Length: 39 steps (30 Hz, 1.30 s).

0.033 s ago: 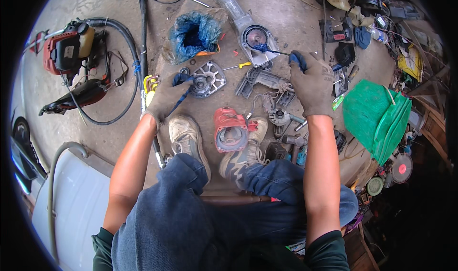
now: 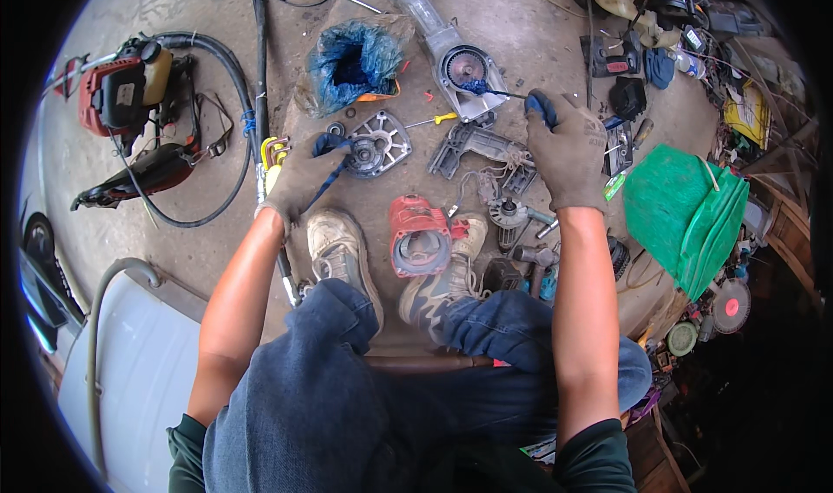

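Observation:
My right hand (image 2: 566, 146), in a grey-brown glove with blue fingertips, is closed round a screwdriver-like tool whose thin dark shaft (image 2: 512, 95) points left. Its tip meets a lump of blue grease (image 2: 475, 86) inside the open metal gear housing (image 2: 475, 107), beside a round toothed gear (image 2: 464, 64). My left hand (image 2: 304, 172), gloved alike, has its fingers closed at the left edge of a round metal cover (image 2: 395, 137) with a bearing in its middle; the fingertips are partly hidden. A plastic bag of blue grease (image 2: 354, 63) stands open beyond the cover.
A yellow-handled screwdriver (image 2: 444, 119) and grey casing halves (image 2: 486, 152) lie near the cover. A red motor housing (image 2: 419, 235) sits between my shoes, with a motor armature (image 2: 508, 220) to its right. A green folded sheet (image 2: 681, 211) lies right; a red engine (image 2: 117, 94) stands left.

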Each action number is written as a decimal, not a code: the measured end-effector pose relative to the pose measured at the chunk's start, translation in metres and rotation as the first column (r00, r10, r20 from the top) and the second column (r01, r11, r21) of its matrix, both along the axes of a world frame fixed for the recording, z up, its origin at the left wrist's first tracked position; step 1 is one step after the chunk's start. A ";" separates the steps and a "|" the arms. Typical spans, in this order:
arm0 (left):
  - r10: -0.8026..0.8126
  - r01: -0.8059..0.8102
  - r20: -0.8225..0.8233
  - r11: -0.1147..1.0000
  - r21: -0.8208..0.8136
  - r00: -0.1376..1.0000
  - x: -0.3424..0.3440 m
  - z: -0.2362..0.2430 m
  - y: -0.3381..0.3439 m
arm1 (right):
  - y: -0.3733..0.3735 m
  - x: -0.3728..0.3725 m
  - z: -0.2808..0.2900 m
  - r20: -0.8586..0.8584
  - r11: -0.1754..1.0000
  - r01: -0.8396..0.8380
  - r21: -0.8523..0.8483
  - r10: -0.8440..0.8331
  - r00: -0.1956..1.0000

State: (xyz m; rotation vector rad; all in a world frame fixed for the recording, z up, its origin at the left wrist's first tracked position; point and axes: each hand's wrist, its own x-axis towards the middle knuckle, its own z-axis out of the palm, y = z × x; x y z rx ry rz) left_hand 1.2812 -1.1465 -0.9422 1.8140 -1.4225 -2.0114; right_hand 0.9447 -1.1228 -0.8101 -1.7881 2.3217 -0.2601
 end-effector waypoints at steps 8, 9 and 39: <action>-0.023 0.024 0.027 0.999 -0.029 0.999 0.006 -0.005 0.001 | -0.016 -0.002 -0.007 0.003 1.000 0.012 -0.009 -0.012 1.000; -0.022 0.022 0.026 0.999 -0.028 0.999 0.005 -0.005 0.001 | -0.018 -0.004 -0.008 0.007 1.000 0.013 -0.014 -0.013 1.000; -0.032 0.034 0.064 0.999 -0.037 0.997 -0.001 0.013 -0.002 | 0.006 -0.031 -0.023 0.668 0.741 0.608 0.286 -0.609 0.427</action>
